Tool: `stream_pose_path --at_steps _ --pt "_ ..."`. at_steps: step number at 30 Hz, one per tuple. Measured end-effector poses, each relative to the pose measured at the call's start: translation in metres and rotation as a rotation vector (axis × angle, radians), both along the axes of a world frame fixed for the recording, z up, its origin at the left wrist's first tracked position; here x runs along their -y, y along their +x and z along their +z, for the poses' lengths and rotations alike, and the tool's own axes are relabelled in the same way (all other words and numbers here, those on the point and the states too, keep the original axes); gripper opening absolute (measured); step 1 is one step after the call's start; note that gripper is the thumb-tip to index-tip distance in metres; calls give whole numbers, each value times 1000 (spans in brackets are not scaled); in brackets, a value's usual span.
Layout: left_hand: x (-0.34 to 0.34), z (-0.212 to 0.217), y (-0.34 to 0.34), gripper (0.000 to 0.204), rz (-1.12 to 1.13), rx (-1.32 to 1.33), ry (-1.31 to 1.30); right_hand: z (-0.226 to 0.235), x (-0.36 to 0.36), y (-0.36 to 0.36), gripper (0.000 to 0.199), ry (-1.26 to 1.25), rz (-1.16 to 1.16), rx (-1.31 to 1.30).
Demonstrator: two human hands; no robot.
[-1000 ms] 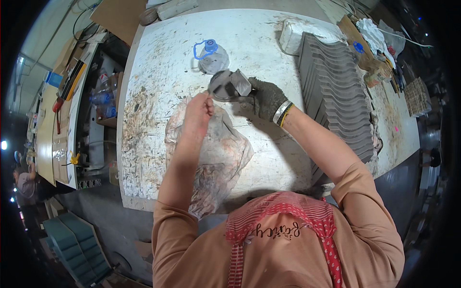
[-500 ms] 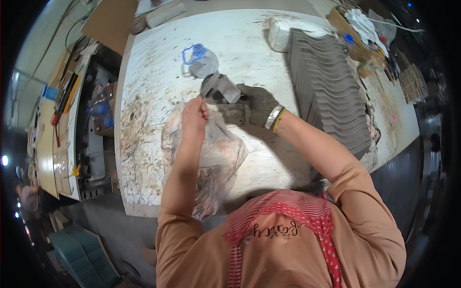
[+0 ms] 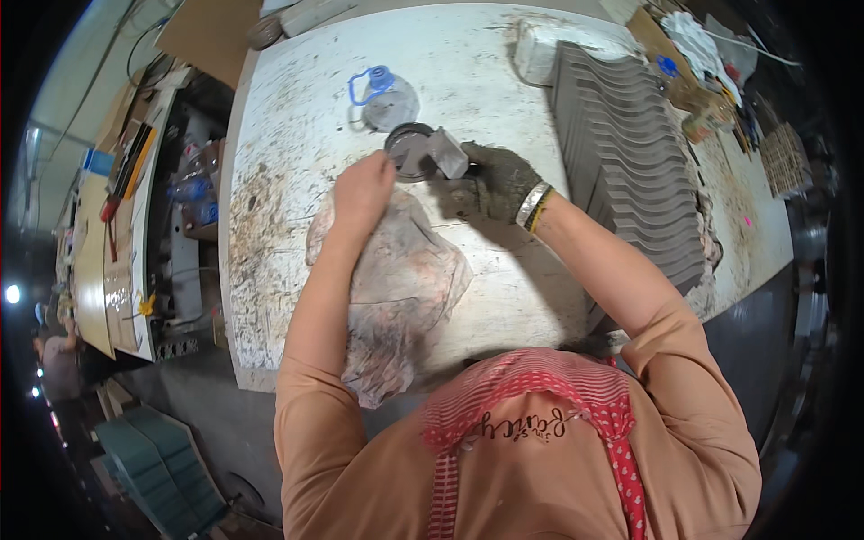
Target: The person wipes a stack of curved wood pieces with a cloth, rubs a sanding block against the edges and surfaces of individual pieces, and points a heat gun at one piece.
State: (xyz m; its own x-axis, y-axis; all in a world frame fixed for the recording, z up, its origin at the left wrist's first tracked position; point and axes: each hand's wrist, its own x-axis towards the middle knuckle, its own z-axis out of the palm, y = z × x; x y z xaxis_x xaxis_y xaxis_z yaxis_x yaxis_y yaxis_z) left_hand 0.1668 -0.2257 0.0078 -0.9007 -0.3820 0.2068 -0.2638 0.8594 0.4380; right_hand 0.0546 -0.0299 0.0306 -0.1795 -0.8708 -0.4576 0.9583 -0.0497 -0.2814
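My right hand, in a dark, dirty glove, is closed round what looks like a putty knife; its flat grey blade shows past the fingers and the handle is mostly hidden. Just left of the blade, a round black dish holds grey paste. My bare left hand is curled shut at the dish's lower left edge; what it grips, if anything, is hidden. Beneath and beside my left forearm lies a crumpled, stained cloth or sheet. Beyond the dish is a clear plastic container with a blue cap and handle.
A long row of grey wavy-edged pieces stands on the right of the stained white table, with a white wrapped block behind. Bottles and tools sit on shelving at left, where another person stands far off.
The putty knife's blade has tilted and moved slightly right with my right hand. A thin flat strip seen above my left hand over the dish is no longer visible. The whole view has shifted slightly.
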Motion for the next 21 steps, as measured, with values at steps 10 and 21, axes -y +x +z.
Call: stream_pose_path --at_steps 10,21 --pt "-4 10 5 20 -73 24 -88 -14 6 -4 33 165 -98 -175" --pt "11 -17 26 21 331 -379 1290 -5 6 0 38 -82 9 -38"
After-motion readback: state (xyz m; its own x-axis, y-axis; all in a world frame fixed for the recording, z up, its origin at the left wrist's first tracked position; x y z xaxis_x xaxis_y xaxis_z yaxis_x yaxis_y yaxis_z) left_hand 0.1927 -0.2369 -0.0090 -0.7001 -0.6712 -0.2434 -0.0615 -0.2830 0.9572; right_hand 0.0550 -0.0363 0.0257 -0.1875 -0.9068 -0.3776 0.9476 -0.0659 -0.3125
